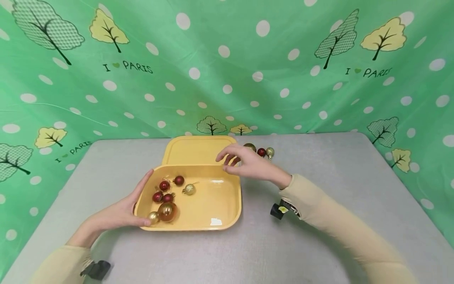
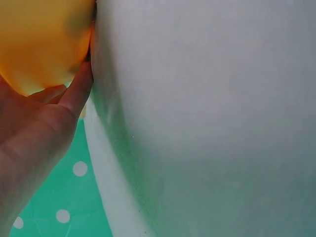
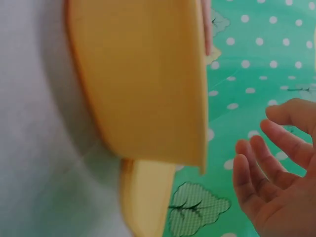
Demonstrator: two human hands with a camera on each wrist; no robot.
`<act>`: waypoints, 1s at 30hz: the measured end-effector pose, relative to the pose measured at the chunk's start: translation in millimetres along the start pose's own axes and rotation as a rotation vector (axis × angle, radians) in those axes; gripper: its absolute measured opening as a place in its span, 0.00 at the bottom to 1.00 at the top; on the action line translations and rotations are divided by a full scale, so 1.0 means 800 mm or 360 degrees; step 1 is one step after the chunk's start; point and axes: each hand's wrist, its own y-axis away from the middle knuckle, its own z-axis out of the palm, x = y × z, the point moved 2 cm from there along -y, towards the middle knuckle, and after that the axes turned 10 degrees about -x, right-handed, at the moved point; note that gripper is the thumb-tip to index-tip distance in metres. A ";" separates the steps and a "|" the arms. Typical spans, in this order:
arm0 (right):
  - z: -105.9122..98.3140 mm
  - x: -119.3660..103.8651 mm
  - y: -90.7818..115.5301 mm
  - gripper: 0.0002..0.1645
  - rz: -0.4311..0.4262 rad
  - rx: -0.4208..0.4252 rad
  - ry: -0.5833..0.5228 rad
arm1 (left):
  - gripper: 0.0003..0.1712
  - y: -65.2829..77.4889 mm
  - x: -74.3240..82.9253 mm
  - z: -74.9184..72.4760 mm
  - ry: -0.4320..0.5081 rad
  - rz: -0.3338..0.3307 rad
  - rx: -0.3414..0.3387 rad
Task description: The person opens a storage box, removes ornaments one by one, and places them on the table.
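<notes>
A yellow rectangular box (image 1: 198,205) holds several small red baubles (image 1: 179,180), two small gold baubles (image 1: 189,189) and one larger shiny gold bauble (image 1: 167,212), mostly toward its left side. My left hand (image 1: 118,213) grips the box's left end, thumb at the front corner and fingers along the side. In the left wrist view, that hand (image 2: 44,118) is against the box wall (image 2: 39,39). Above the box's back right rim hovers my right hand (image 1: 250,162), fingers loosely bent. The right wrist view shows nothing in this hand (image 3: 281,173).
Behind the box lies a yellow lid (image 1: 198,148), partly hidden by it. Farther right on the grey table (image 1: 319,165) are a larger gold bauble (image 1: 250,146), a red bauble (image 1: 261,152) and a glittery gold one (image 1: 270,151). A green printed cloth (image 1: 227,71) hangs behind.
</notes>
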 end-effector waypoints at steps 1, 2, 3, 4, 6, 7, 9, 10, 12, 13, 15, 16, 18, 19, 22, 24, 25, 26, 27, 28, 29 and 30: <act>0.001 -0.003 -0.003 0.14 -0.0013 -0.0032 0.0009 | 0.76 0.000 0.000 0.000 -0.0008 -0.0003 0.0001; 0.002 -0.006 -0.007 0.14 -0.0027 -0.0061 0.0014 | 0.76 0.001 0.000 0.000 -0.0022 -0.0008 0.0003; 0.002 -0.009 -0.010 0.14 -0.0043 -0.0091 0.0016 | 0.76 0.001 0.000 0.000 -0.0028 -0.0012 0.0004; 0.002 -0.013 -0.013 0.14 -0.0059 -0.0116 0.0019 | 0.76 0.001 0.000 0.000 -0.0035 -0.0013 0.0005; 0.003 -0.019 -0.020 0.13 -0.0096 -0.0164 0.0026 | 0.76 0.001 0.000 0.000 -0.0042 -0.0013 0.0005; 0.002 -0.023 -0.023 0.13 -0.0115 -0.0189 0.0023 | 0.76 0.001 0.000 0.000 -0.0046 -0.0011 0.0006; 0.002 -0.031 -0.031 0.13 -0.0149 -0.0241 0.0014 | 0.76 0.001 0.000 0.000 -0.0037 -0.0009 0.0006; 0.002 -0.034 -0.035 0.13 -0.0162 -0.0269 0.0007 | 0.76 0.001 -0.001 0.000 -0.0036 -0.0010 0.0006; 0.003 -0.041 -0.044 0.12 -0.0177 -0.0327 0.0000 | 0.76 0.001 -0.001 0.000 -0.0038 -0.0017 0.0007; 0.004 -0.043 -0.049 0.13 -0.0177 -0.0355 0.0000 | 0.76 0.000 -0.001 0.000 -0.0041 -0.0021 0.0008; 0.007 -0.047 -0.059 0.13 -0.0169 -0.0406 0.0009 | 0.76 0.000 -0.001 0.000 -0.0035 -0.0023 0.0005; 0.009 -0.048 -0.064 0.14 -0.0161 -0.0429 0.0018 | 0.76 -0.001 0.000 0.000 -0.0033 -0.0021 0.0003; 0.014 -0.048 -0.074 0.14 -0.0147 -0.0462 0.0048 | 0.76 -0.002 0.000 0.000 -0.0017 -0.0014 -0.0001; 0.018 -0.047 -0.079 0.14 -0.0144 -0.0476 0.0063 | 0.76 -0.002 0.000 0.000 -0.0009 -0.0010 -0.0003; 0.030 -0.044 -0.094 0.16 -0.0147 -0.0530 0.0103 | 0.76 -0.003 0.001 0.001 0.0013 -0.0003 -0.0013; 0.038 -0.042 -0.104 0.17 -0.0148 -0.0578 0.0103 | 0.76 -0.003 0.001 0.001 0.0020 0.0001 -0.0016; 0.042 -0.040 -0.108 0.17 -0.0150 -0.0605 0.0092 | 0.75 -0.003 0.001 0.002 0.0018 0.0004 -0.0016; 0.046 -0.039 -0.113 0.17 -0.0149 -0.0638 0.0077 | 0.75 -0.003 0.001 0.002 0.0018 0.0003 -0.0016; 0.050 -0.038 -0.117 0.18 -0.0144 -0.0676 0.0066 | 0.75 -0.002 0.001 0.002 0.0013 0.0002 -0.0013; 0.053 -0.037 -0.121 0.18 -0.0130 -0.0717 0.0060 | 0.75 -0.002 0.001 0.002 0.0011 0.0001 -0.0011; 0.057 -0.036 -0.125 0.19 -0.0117 -0.0760 0.0054 | 0.75 -0.002 0.002 0.002 0.0008 0.0002 -0.0009; 0.060 -0.035 -0.128 0.19 -0.0102 -0.0800 0.0052 | 0.75 -0.002 0.002 0.003 0.0002 0.0002 -0.0007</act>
